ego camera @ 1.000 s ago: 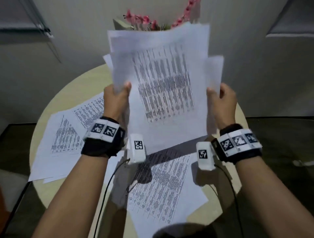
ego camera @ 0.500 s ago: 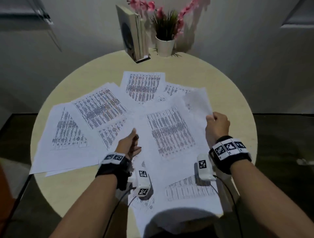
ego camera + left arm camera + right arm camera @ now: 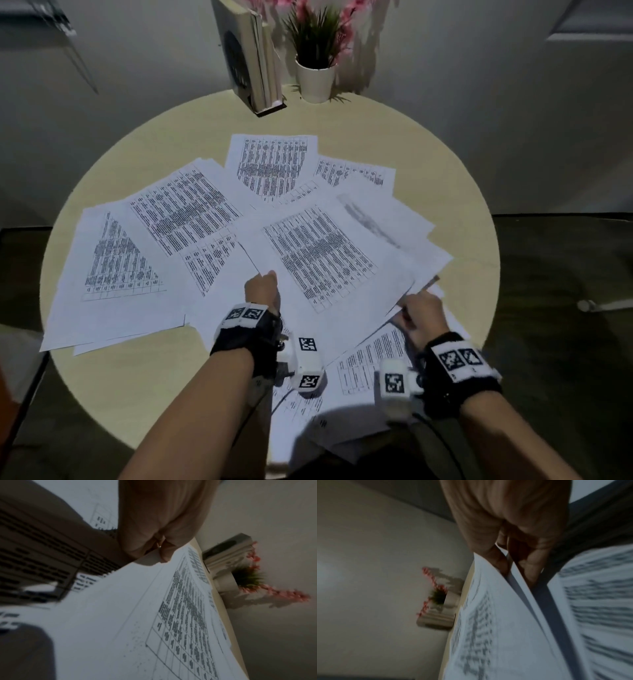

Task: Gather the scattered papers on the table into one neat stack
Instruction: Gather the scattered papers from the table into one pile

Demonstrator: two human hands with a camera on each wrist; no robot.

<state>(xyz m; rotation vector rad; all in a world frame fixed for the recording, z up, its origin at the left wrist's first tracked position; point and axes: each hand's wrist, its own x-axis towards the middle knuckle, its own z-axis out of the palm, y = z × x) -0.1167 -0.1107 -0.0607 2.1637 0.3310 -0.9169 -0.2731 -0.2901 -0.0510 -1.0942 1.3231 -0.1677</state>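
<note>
- The printed sheets [image 3: 219, 219] are lying fanned and overlapping across the round table [image 3: 459, 178], most of them carrying dense tables of text; a few near sheets are hanging over the table's near edge.
- A loose bundle [image 3: 322, 260] of several sheets is sitting at the centre right, its edges splayed rather than squared.
- The left hand [image 3: 262, 291] is pinching the bundle's near left edge; the left wrist view is showing thumb and finger closing on the paper's margin.
- The right hand [image 3: 419, 313] is gripping the bundle's near right corner, with fingers [image 3: 530, 566] slipped between sheets, as the right wrist view is showing.
- Judging by their look, these sheets are light, thin and floppy, and they are likely to slide over one another, so a one-corner hold is risking a fan-out or a crease.
- The safer hold is probably along two opposite edges, both hands squeezing the pile so it can be tapped square on the tabletop.
- The sheets on the left [image 3: 113, 260] and at the far side [image 3: 270, 164] are lying outside the bundle, not yet gathered.
- A book [image 3: 246, 58] is standing upright at the table's far edge, just beside a potted plant [image 3: 315, 68] with pink flowers, both well apart from the hands.
</note>
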